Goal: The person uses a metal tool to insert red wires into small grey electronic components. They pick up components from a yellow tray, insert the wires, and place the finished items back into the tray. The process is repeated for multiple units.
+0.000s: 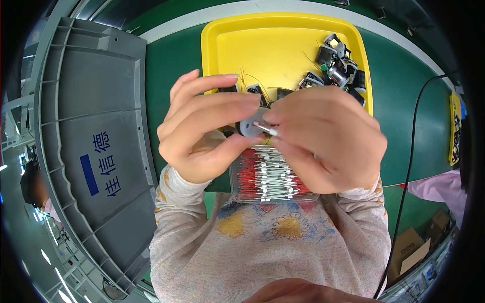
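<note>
In the middle, my left hand (202, 126) holds a small cylindrical part with a grey disc face (247, 127) between thumb and fingertips. Small holes show in the disc. From the right, my right hand (328, 134) pinches a thin white piece with a shiny metal end (264, 128), its tip against the disc; I cannot tell whether it is inside a hole. Just below both hands, a clear plastic box (235, 189) holds many short red and white wire leads (275, 174).
Beyond my hands, a yellow tray (283, 22) holds black and silver cylindrical parts (337, 73) with fine copper wires. A grey plastic crate (96, 146) stands at the left. A black cable (413, 146) runs down the right. Another person's pink sleeve (439, 192) is at far right.
</note>
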### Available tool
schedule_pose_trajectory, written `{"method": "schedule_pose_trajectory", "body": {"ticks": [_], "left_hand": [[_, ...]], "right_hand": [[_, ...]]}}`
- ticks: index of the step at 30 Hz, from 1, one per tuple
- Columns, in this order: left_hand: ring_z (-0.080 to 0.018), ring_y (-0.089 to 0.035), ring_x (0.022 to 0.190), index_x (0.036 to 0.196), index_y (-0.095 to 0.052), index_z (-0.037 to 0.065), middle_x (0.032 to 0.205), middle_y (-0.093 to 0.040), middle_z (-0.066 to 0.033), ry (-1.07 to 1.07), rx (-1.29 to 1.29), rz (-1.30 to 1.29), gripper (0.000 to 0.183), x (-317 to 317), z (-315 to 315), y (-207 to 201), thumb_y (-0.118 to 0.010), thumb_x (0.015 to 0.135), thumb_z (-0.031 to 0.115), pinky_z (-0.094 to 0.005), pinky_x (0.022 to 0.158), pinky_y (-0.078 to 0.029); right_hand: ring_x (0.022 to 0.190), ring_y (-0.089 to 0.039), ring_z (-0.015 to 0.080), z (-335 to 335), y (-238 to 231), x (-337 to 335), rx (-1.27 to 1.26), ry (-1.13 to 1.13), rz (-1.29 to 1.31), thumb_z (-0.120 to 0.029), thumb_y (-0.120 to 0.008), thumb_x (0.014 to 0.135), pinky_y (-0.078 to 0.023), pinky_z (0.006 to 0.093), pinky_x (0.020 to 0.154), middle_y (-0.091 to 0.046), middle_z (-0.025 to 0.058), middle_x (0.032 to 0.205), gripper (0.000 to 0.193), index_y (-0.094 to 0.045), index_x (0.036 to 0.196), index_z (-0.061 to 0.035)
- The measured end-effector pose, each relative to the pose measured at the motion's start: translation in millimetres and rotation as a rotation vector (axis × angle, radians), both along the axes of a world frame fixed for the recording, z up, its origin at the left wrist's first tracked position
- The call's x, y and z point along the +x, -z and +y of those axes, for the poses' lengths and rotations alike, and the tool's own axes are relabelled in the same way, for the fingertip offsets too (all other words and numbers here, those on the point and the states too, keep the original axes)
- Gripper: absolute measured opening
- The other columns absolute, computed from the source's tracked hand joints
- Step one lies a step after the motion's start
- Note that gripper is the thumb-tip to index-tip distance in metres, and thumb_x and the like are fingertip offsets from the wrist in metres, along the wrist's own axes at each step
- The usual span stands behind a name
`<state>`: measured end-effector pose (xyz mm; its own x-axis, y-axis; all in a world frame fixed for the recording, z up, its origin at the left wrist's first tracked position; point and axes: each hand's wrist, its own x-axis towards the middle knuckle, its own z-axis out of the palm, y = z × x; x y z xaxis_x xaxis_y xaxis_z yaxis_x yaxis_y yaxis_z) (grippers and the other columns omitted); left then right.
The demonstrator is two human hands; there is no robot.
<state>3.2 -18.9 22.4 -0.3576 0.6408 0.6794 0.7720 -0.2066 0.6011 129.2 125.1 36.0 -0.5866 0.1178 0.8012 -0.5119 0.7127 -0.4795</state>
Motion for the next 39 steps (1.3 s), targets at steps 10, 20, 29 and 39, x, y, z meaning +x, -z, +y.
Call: {"method": "schedule_pose_trajectory", "body": {"ticks": [10,20,29,39], "left_hand": [[-0.0286,-0.064,0.086,0.092,-0.055,0.003,0.083,-0.066,-0.0145,-0.033,-0.091,0.039,0.047,0.3,-6.2,-0.3,-0.082,0.057,0.02,-0.0479,0.095,-0.033],[-0.0231,-0.065,0.081,0.088,-0.063,0.003,0.085,-0.067,-0.0127,0.08,0.119,-0.118,0.043,4.2,-3.8,9.2,-0.083,0.055,0.022,-0.0397,0.085,-0.039],[-0.0207,-0.061,0.068,0.089,-0.063,-0.002,0.084,-0.065,-0.0162,0.106,0.225,-0.078,0.042,13.6,-3.8,11.4,-0.082,0.056,0.016,-0.0304,0.061,-0.044],[-0.0196,-0.055,0.058,0.084,-0.065,-0.005,0.076,-0.065,-0.0137,0.182,0.101,-0.178,0.04,9.0,-4.1,1.1,-0.082,0.054,0.015,-0.0289,0.056,-0.042]], "right_hand": [[0.062,-0.063,0.0215,5.9,-8.3,8.2,-0.085,0.068,-0.257,0.007,-0.07,0.059,-0.049,0.0263,0.057,-0.065,0.0133,0.074,0.02,-0.064,0.078,0.0052],[0.058,-0.054,0.0201,-6.1,-7.2,5.8,0.098,0.179,-0.14,0.003,-0.07,0.055,-0.044,0.0289,0.053,-0.06,0.0061,0.072,0.027,-0.066,0.082,0.0007],[0.058,-0.051,0.0205,-19.3,-0.5,8.2,0.248,0.236,-0.015,0.001,-0.066,0.045,-0.042,0.0285,0.051,-0.056,0.0061,0.069,0.038,-0.065,0.083,-0.0006],[0.058,-0.048,0.0193,-17.6,1.3,10.1,0.189,0.177,-0.075,-0.005,-0.055,0.04,-0.041,0.0265,0.049,-0.052,0.0069,0.071,0.041,-0.062,0.08,0.0032]]}}
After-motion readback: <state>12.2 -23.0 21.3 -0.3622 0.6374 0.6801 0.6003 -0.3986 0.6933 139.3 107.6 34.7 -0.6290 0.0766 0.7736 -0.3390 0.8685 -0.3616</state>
